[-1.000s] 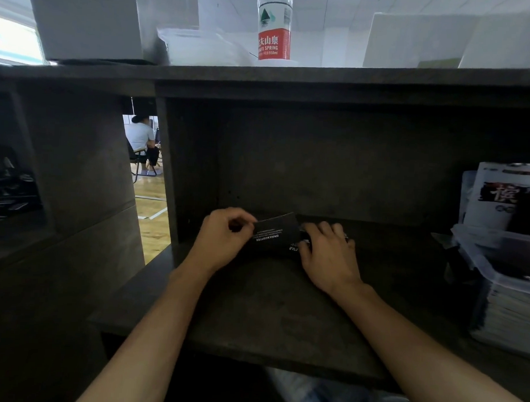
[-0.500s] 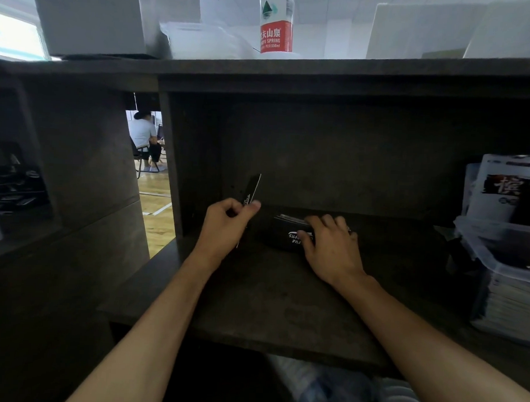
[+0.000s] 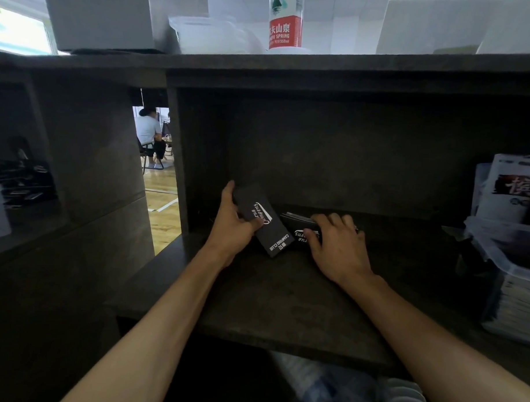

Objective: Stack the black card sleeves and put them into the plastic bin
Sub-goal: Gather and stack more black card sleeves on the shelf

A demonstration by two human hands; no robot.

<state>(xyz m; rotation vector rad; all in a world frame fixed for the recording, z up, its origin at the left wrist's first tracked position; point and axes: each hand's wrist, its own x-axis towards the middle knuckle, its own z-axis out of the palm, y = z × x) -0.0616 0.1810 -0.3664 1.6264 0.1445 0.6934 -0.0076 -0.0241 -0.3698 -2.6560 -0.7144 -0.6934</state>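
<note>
Head view: the person's left hand is clamped on a single black card sleeve, thumb across its printed face and fingers behind the top edge. The sleeve is a flat, matte rectangle with white script and block lettering, held tilted, its lower corner close to the dark wooden shelf. Just to its right, the right hand lies palm-down with fingers spread, pressing on a low stack of black sleeves that rests on the shelf; thin layered edges show at the stack's left end. The shelf surface is rough and mottled. At the far right stands a clear plastic bin with a ridged rim, printed packets upright in it. On top of the shelf unit stands a water bottle with a red label.
</note>
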